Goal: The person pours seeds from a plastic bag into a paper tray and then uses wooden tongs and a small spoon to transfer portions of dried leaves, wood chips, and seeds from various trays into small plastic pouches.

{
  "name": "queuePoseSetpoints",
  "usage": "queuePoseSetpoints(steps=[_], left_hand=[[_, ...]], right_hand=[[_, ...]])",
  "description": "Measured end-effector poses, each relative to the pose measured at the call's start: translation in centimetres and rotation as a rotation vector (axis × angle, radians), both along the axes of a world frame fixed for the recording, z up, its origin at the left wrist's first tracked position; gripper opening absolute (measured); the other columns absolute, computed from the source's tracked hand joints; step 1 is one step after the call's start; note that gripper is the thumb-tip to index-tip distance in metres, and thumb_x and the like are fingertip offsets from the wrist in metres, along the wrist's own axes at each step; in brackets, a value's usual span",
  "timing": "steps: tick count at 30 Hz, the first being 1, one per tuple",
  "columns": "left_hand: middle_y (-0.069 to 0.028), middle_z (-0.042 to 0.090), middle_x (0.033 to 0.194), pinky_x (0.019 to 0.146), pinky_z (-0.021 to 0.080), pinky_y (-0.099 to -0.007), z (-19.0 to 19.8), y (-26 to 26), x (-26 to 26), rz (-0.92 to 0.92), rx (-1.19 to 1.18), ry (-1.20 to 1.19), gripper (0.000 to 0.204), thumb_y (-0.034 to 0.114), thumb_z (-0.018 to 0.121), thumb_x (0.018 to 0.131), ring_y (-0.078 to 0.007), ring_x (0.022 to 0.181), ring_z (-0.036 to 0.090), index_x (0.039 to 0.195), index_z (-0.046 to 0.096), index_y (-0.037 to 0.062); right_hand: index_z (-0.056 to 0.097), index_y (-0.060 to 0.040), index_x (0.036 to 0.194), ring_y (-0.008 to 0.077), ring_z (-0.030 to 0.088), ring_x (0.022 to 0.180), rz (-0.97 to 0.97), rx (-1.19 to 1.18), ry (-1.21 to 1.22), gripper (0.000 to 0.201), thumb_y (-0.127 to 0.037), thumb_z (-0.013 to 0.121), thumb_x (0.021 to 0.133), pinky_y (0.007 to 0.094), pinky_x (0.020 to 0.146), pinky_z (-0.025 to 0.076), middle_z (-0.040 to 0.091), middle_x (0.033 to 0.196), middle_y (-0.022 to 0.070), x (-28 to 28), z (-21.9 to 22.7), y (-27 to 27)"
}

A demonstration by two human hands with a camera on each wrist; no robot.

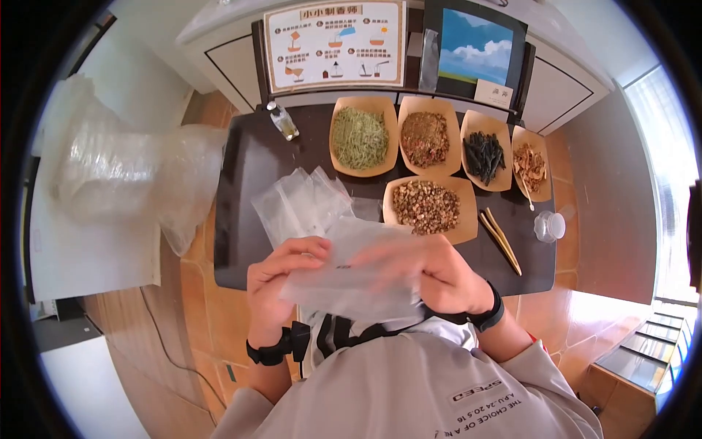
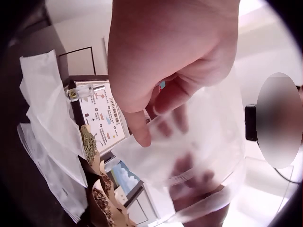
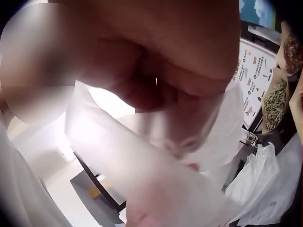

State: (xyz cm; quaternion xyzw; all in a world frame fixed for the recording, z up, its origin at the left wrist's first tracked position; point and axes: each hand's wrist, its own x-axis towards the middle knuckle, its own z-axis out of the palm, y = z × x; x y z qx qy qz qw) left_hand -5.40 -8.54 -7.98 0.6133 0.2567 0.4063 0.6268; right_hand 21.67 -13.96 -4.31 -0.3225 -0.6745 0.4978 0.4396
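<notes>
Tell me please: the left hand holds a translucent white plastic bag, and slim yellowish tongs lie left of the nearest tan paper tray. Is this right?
Not quite: the slim yellowish tongs lie right of the nearest tan paper tray, not left, as the head view shows. The left hand does hold the translucent white plastic bag.
</notes>
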Motion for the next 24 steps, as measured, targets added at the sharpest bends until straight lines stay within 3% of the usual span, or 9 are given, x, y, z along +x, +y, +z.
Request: queuePoseSetpoints(steps=[2, 4, 6, 9, 12, 14, 16, 18, 24], left_hand=[[-0.0207, 0.057, 0.13, 0.108, 0.039, -0.0451, 0.0, 0.5, 0.0, -0.223, -0.178, -0.399, 0.045, 0.027, 0.049, 0.095, -0.0341, 0.126, 0.052, 0.123, 0.061, -0.0072], [-0.0206, 0.052, 0.136, 0.109, 0.038, -0.0452, 1.2, 0.2, 1.5, -0.062, -0.311, -0.354, 0.058, 0.039, 0.042, 0.098, -0.0337, 0.129, 0.048, 0.134, 0.051, -0.0048], [-0.0205, 0.048, 0.142, 0.11, 0.036, -0.0452, 1.5, 0.3, 2.2, 0.087, -0.449, -0.306, 0.071, 0.052, 0.035, 0.1, -0.0334, 0.133, 0.044, 0.145, 0.041, -0.0025], [-0.0181, 0.037, 0.152, 0.115, 0.03, -0.0383, 1.1, 0.9, 2.4, -0.256, -0.517, -0.089, 0.078, 0.054, 0.034, 0.102, -0.0266, 0.14, 0.038, 0.155, 0.019, -0.0005], [-0.013, 0.039, 0.15, 0.114, 0.03, -0.0352, 1.8, 1.1, 3.3, -0.362, -0.291, 0.261, 0.071, 0.048, 0.041, 0.104, -0.0212, 0.139, 0.039, 0.156, 0.019, 0.0044], [-0.012, 0.039, 0.15, 0.113, 0.031, -0.0344, 1.2, 1.7, 3.9, -0.42, -0.241, 0.261, 0.068, 0.044, 0.04, 0.106, -0.0209, 0.138, 0.039, 0.156, 0.018, 0.0044], [-0.011, 0.038, 0.15, 0.112, 0.032, -0.0336, 0.9, 2.4, 4.5, -0.483, -0.191, 0.263, 0.065, 0.04, 0.039, 0.107, -0.0205, 0.137, 0.039, 0.156, 0.018, 0.0045], [-0.0098, 0.048, 0.142, 0.107, 0.038, -0.0315, 0.8, 3.3, 6.0, -0.502, -0.76, -0.083, 0.056, 0.038, 0.042, 0.107, -0.0167, 0.128, 0.046, 0.149, 0.034, 0.0013], [-0.0001, 0.065, 0.108, 0.088, 0.048, -0.025, -0.3, 5.7, 9.9, -0.348, -0.671, 0.031, 0.042, 0.039, 0.046, 0.106, -0.0049, 0.099, 0.058, 0.12, 0.062, 0.003]], right_hand=[[0.07, -0.0052, 0.116, 0.0404, 0.061, 0.108, 0.005, 0.021, -0.032, 0.031, -0.014, 0.061, 0.088, 0.0418, 0.091, 0.051, 0.065, 0.123, 0.0179, -0.8, 0.3, 0.3], [0.062, -0.0075, 0.131, 0.0386, 0.06, 0.111, -0.153, 0.284, -0.405, 0.044, -0.019, 0.062, 0.089, 0.0437, 0.091, 0.051, 0.061, 0.13, 0.0161, -2.0, 0.5, 0.5], [0.062, -0.0077, 0.128, 0.0376, 0.061, 0.109, -0.163, 0.39, -0.485, 0.043, -0.016, 0.064, 0.085, 0.0424, 0.09, 0.051, 0.062, 0.129, 0.0156, -2.6, 0.4, 0.7], [0.064, -0.0083, 0.122, 0.0354, 0.062, 0.104, -0.184, 0.603, -0.652, 0.043, -0.009, 0.069, 0.079, 0.0397, 0.086, 0.053, 0.062, 0.126, 0.0146, -2.8, 0.0, 0.9], [0.065, -0.0048, 0.111, 0.0312, 0.063, 0.095, -0.219, 0.692, -0.706, 0.036, -0.015, 0.068, 0.077, 0.0391, 0.081, 0.051, 0.064, 0.111, 0.0135, -2.7, -0.3, 0.9], [0.065, -0.0029, 0.094, 0.03, 0.062, 0.091, -0.33, 0.355, -0.689, 0.026, -0.017, 0.07, 0.073, 0.0386, 0.078, 0.05, 0.063, 0.096, 0.0117, -3.0, -0.2, 0.6], [0.063, -0.0027, 0.089, 0.0298, 0.061, 0.09, -0.368, 0.362, -0.749, 0.023, -0.016, 0.07, 0.072, 0.0383, 0.077, 0.05, 0.061, 0.09, 0.0109, -3.0, 0.9, 0.8], [0.062, -0.0024, 0.085, 0.0296, 0.06, 0.088, -0.406, 0.364, -0.813, 0.021, -0.016, 0.07, 0.07, 0.0381, 0.076, 0.049, 0.059, 0.084, 0.0102, -3.0, 1.3, 1.1], [0.061, -0.0037, 0.094, 0.0276, 0.06, 0.092, -0.35, 0.483, -0.909, 0.025, -0.013, 0.07, 0.073, 0.0391, 0.079, 0.049, 0.061, 0.093, 0.0103, -2.5, 0.8, 2.8]])
